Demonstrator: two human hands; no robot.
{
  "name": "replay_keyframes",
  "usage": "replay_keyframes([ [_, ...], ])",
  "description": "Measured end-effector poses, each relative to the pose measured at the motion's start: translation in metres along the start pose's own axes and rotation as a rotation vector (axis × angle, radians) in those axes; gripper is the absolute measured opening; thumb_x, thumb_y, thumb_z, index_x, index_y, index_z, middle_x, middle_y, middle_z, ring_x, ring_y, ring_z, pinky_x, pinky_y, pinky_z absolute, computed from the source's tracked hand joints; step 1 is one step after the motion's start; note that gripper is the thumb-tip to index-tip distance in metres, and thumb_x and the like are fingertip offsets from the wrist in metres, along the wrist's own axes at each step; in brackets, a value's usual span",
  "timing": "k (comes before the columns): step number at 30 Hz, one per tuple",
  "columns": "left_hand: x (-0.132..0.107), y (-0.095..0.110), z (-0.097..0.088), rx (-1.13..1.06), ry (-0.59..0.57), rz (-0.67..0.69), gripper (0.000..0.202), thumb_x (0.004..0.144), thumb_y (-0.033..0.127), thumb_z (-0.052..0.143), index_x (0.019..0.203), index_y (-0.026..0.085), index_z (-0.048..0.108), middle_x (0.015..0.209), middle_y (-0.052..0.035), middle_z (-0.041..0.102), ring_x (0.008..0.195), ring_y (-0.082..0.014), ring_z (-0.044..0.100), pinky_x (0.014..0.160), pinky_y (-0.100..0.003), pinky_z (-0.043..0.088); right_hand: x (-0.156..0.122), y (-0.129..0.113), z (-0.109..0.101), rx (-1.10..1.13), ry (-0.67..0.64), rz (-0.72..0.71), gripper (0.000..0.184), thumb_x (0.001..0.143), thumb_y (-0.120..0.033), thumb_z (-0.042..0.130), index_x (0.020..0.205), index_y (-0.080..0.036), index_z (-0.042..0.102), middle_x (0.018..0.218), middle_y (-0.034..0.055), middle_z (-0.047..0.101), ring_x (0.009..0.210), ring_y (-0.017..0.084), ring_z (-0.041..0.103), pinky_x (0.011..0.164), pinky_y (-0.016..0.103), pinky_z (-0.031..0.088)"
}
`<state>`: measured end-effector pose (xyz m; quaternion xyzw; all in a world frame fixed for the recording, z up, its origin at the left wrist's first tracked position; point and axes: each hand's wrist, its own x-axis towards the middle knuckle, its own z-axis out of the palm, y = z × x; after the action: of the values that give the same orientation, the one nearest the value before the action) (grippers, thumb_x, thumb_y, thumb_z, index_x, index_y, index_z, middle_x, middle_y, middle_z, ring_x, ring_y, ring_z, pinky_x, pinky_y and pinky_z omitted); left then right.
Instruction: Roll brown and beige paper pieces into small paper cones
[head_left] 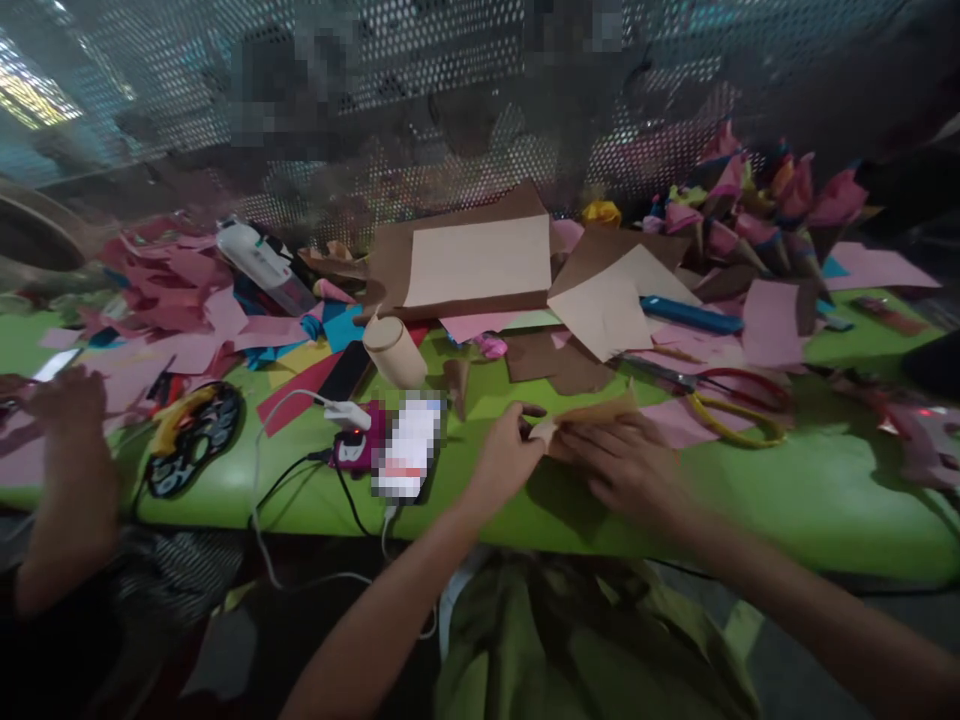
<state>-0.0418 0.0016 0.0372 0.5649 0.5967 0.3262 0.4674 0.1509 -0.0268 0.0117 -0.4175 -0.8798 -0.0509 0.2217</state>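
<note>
Closest to me, my green clothing [577, 640] fills the bottom of the view, and my two forearms reach out over it to the near edge of the green table [810, 500]. My left hand [504, 458] has thumb and fingertips closed together, pinching the left end of the folded brown paper [592, 412]. My right hand [628, 468] lies flat on the paper with the fingers spread, pressing it down rather than gripping it. The paper rests on the table just in front of me between the two hands. Its long axis runs left to right, rising a little toward the right, and the narrow end points left into my pinch. Just left of my hand lie a phone [406, 445], whose screen is blurred beyond reading, a magenta power bank [358, 450] and a white cable [289, 410]. Further left sits a yellow and black disc [191, 435], with another person's hand [71, 402] beside it. To my right lie the scissors [724, 400] with red and yellow handles. Beyond them are a cardboard tube [394, 350], a blue tool [690, 315], a large brown sheet [480, 262] and a white glue gun [262, 265]. Farthest back stand the pink and brown paper cones [750, 225] before a perforated screen [450, 60].
</note>
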Motion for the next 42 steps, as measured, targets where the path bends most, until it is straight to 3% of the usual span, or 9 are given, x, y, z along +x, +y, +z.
replay_keyframes([
  [5,-0.014,-0.001,-0.003,0.383,0.035,0.147,0.036,0.076,0.001,0.059,0.105,0.022,0.064,0.085,-0.0017,0.071,0.08,-0.0193,0.067,0.076,-0.031,0.052,-0.017,0.001,0.01,0.088,-0.011,0.01,0.035,0.091,-0.014,0.051,0.119,-0.021,0.071,0.118,0.0101,0.076,0.109,0.026,0.069,0.094,0.044,0.052],
  [13,-0.018,-0.008,-0.002,0.69,0.015,0.293,0.022,0.086,0.004,0.056,0.099,0.02,0.064,0.103,-0.0054,0.068,0.095,-0.0206,0.066,0.081,-0.031,0.052,-0.015,-0.003,0.005,0.149,-0.017,0.063,0.034,0.093,-0.02,0.054,0.123,-0.02,0.07,0.114,0.0116,0.076,0.105,0.029,0.069,0.088,0.043,0.055],
  [21,-0.02,-0.012,-0.009,0.848,-0.059,0.394,0.048,0.088,0.007,0.056,0.128,0.032,0.063,0.1,-0.0034,0.062,0.093,-0.0208,0.061,0.075,-0.03,0.052,-0.014,-0.009,-0.003,0.028,-0.094,0.109,0.028,0.094,-0.024,0.055,0.115,-0.023,0.072,0.1,0.0107,0.077,0.093,0.029,0.069,0.081,0.042,0.051],
  [30,-0.02,-0.016,-0.009,0.942,-0.076,0.494,0.047,0.092,0.008,0.054,0.128,0.036,0.065,0.105,-0.0059,0.059,0.093,-0.0218,0.055,0.077,-0.034,0.053,-0.016,-0.018,-0.003,-0.052,-0.161,0.174,0.024,0.096,-0.024,0.052,0.106,-0.027,0.074,0.091,0.0077,0.08,0.088,0.03,0.072,0.089,0.049,0.047],
  [34,-0.019,-0.019,-0.008,0.916,-0.083,0.502,0.049,0.093,0.007,0.051,0.129,0.036,0.064,0.102,-0.0054,0.058,0.091,-0.0207,0.056,0.077,-0.034,0.053,-0.023,-0.017,-0.003,0.018,-0.193,0.193,0.028,0.097,-0.026,0.05,0.112,-0.026,0.073,0.098,0.0086,0.08,0.092,0.03,0.073,0.089,0.051,0.051],
  [38,-0.017,-0.024,-0.008,0.844,-0.065,0.493,0.051,0.092,0.005,0.049,0.13,0.034,0.065,0.102,-0.0048,0.059,0.091,-0.0189,0.057,0.078,-0.031,0.054,-0.03,-0.01,-0.028,0.203,-0.13,0.138,0.031,0.097,-0.026,0.05,0.121,-0.026,0.068,0.119,0.0094,0.076,0.107,0.03,0.071,0.089,0.047,0.056],
  [42,-0.017,-0.028,-0.008,0.806,-0.014,0.509,0.052,0.091,0.003,0.047,0.129,0.032,0.065,0.102,-0.0046,0.06,0.091,-0.0175,0.059,0.077,-0.028,0.053,-0.025,0.001,-0.069,0.484,-0.089,0.232,0.014,0.094,-0.023,0.056,0.091,-0.03,0.068,0.08,0.0002,0.076,0.07,0.018,0.072,0.06,0.029,0.055],
])
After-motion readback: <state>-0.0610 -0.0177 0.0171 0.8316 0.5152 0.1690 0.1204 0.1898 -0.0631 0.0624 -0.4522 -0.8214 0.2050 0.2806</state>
